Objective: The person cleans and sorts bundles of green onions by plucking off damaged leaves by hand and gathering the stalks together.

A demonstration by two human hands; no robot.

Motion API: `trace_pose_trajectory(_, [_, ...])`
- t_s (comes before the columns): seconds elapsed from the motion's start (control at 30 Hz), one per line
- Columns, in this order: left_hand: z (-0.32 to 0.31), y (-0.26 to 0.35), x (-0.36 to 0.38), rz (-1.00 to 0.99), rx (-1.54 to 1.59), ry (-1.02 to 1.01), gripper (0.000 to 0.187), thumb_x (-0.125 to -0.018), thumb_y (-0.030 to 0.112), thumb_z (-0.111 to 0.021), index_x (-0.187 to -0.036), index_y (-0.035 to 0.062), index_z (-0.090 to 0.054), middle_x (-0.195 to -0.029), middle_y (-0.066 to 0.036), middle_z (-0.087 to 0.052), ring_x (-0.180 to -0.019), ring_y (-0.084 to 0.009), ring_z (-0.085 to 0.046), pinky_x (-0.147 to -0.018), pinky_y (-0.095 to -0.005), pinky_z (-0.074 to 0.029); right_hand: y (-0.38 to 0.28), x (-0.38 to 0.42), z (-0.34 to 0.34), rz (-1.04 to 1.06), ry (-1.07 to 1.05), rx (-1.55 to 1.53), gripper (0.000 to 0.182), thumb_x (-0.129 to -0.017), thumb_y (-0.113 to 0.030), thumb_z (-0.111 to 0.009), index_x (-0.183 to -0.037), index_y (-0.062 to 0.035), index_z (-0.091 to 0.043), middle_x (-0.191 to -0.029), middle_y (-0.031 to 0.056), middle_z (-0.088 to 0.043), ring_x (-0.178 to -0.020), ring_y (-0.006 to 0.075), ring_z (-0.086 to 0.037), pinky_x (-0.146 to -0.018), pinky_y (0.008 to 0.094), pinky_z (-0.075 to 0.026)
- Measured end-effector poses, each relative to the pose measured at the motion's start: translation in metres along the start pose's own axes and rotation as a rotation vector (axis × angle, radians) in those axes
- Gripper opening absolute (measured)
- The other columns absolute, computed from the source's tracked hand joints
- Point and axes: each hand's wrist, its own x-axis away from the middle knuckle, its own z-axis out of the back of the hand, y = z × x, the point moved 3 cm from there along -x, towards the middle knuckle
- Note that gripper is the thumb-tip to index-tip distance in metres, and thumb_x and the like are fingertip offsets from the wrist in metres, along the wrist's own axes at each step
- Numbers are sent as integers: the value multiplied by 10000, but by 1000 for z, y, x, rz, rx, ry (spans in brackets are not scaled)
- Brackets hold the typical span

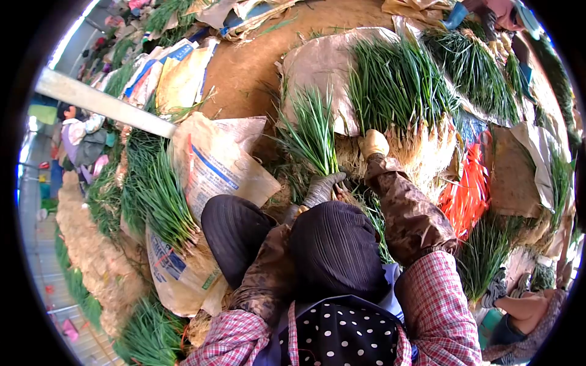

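Note:
My left hand (321, 190), in a grey glove, is closed around the lower end of a bunch of chive-like plants (312, 134). Their long green leaves point away from me. In a tan glove, my right hand (373, 144) rests at the root end of a large pile of the same plants (397, 85), its left edge beside the fingers. Those fingers look curled; whatever they hold, if anything, is hidden. Pale stringy roots (421, 152) hang toward me from the pile. A beige sack (314, 76) lies under and left of the pile.
Red plastic strips (467, 192) hang at my right. Left of my knees, more plants (162, 195) lie on printed sacks (210, 161). A pale pole (104, 102) crosses the upper left. Another person (79, 137) is at the far left; a person's legs (519, 314) show lower right.

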Motion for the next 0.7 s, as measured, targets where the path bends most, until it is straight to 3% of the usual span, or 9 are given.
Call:
trace_pose_trajectory(0.07, [-1, 3, 3, -13, -23, -2, 202, -766, 128, -697, -664, -17, -602, -552, -127, -600, -390, -180, -535, -360, -293, -438, 7, -6, -3, 34, -52, -45, 302, -749, -315, -723, -875, -47, -664, -897, 152, -669, -837, 288, -660, -745, 382, -531])
trace_pose_trajectory(0.17, [-2, 5, 5, -17, -146, -38, 277, -755, 187, -719, -597, -5, -597, -541, -115, -597, -402, -184, -552, -374, -301, -452, -8, 36, 28, -127, -401, -291, 297, -808, -162, -689, -1057, -16, -617, -949, 119, -671, -885, 173, -644, -762, 249, -522])
trace_pose_trajectory(0.27, [-1, -5, -12, -20, -270, -45, 286, -752, 211, -724, -612, -6, -602, -522, -105, -587, -393, -189, -548, -387, -314, -461, 2, 87, 19, -123, -351, -850, 344, -813, -89, -680, -1113, 37, -568, -992, 101, -661, -930, 164, -619, -810, 210, -506])
trace_pose_trajectory(0.33, [-4, -6, -22, -36, -376, -17, 286, -754, 209, -719, -621, -15, -602, -513, -106, -584, -386, -191, -546, -393, -321, -467, -4, 108, 42, 86, -336, -679, 462, -840, -338, -663, -1115, 27, -598, -975, 138, -669, -905, 225, -629, -826, 324, -496])
trace_pose_trajectory(0.4, [-4, -6, -16, 5, -333, -43, 256, -761, 192, -708, -658, -14, -597, -526, -114, -588, -390, -205, -552, -385, -324, -470, 1, 98, 23, 140, -353, -857, 532, -836, -348, -673, -1154, 62, -558, -963, 148, -669, -900, 213, -627, -779, 304, -496])
trace_pose_trajectory(0.5, [-7, 1, -1, 24, -305, -32, 243, -766, 177, -702, -672, -15, -586, -539, -122, -591, -400, -214, -558, -370, -325, -463, 0, 84, 8, -130, -481, -1233, 564, -845, -356, -663, -1167, 88, -532, -966, 154, -665, -873, 194, -618, -743, 287, -494])
trace_pose_trajectory(0.63, [-8, 8, 3, 67, -317, 137, 269, -774, 176, -706, -694, -29, -552, -529, -132, -573, -398, -228, -553, -353, -336, -451, -7, 90, 11, -144, -400, -1325, 585, -852, -380, -648, -1182, 87, -523, -1014, 174, -647, -921, 204, -621, -766, 290, -505])
trace_pose_trajectory(0.7, [-8, 9, 0, 76, -315, 177, 303, -771, 174, -723, -747, -27, -497, -512, -137, -546, -384, -244, -530, -342, -356, -439, 0, 93, 9, -134, -257, -1130, 574, -852, -382, -647, -1166, 87, -538, -1009, 167, -648, -907, 197, -622, -760, 286, -504])
